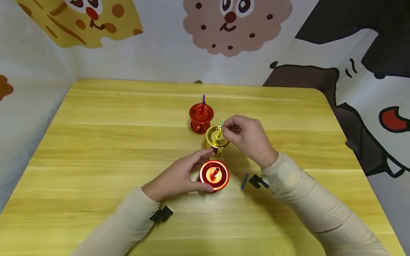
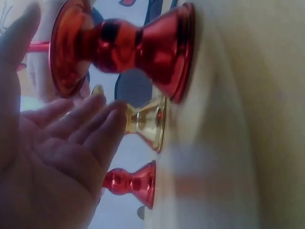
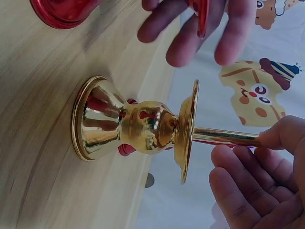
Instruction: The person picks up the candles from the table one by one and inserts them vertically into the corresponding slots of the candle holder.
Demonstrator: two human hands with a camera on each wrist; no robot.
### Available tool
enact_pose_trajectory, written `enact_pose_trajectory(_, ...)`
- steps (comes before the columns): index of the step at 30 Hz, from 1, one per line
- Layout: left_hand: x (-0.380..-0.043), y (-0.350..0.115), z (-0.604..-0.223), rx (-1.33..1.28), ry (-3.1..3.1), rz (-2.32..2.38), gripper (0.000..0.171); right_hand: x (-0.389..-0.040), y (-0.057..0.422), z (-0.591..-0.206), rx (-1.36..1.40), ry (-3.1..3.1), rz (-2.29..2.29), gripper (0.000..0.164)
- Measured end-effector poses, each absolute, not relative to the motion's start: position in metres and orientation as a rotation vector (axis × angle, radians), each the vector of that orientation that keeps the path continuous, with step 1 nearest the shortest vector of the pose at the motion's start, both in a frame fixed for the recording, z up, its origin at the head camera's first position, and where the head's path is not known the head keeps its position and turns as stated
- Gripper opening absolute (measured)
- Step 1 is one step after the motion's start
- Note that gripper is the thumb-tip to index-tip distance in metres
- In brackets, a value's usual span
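My right hand point(image 1: 246, 137) pinches a small green candle point(image 1: 222, 122) between thumb and index finger at the top of the gold candle holder's tube. The gold candle holder point(image 3: 150, 126) stands upright on its flared base. My left hand point(image 1: 184, 176) is spread beside the nearest red candle holder point(image 1: 214, 176), thumb over its near rim and fingers relaxed on the far side. No candle shows in that holder's tube. Behind the gold one, another red candle holder point(image 1: 201, 119) carries a thin purple candle point(image 1: 203, 98).
A thin blue candle point(image 1: 245, 182) lies on the wooden table point(image 1: 112, 142), right of the nearest red holder, close to my right cuff. The three holders stand in a short line running away from me. A cartoon-printed cloth point(image 1: 160, 64) hangs behind the table.
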State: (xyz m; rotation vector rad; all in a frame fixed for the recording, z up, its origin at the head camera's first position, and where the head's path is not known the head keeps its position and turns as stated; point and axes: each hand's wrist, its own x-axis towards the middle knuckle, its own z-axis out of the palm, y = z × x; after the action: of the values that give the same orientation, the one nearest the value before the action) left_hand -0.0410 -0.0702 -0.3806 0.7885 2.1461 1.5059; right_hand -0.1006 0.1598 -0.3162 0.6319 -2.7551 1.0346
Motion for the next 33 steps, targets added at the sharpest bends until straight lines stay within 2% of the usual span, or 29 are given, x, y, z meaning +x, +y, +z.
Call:
enact_pose_trajectory(9, -0.036, -0.071, -0.39, 0.968, 2.217, 1.431, 0.086, -0.1, 0.157, -0.314, 0.648, -2.766, 1.02, 0.005)
enact_pose_trajectory(26, -0.041, -0.07, -0.386, 0.903, 2.114, 1.459, 0.082, -0.085, 0.184, -0.322, 0.547, -2.929, 0.954, 0.004)
enact_pose_trajectory(33, -0.039, -0.068, -0.39, 0.885, 2.125, 1.428, 0.084, -0.07, 0.198, -0.327, 0.511, -3.164, 0.755, 0.01)
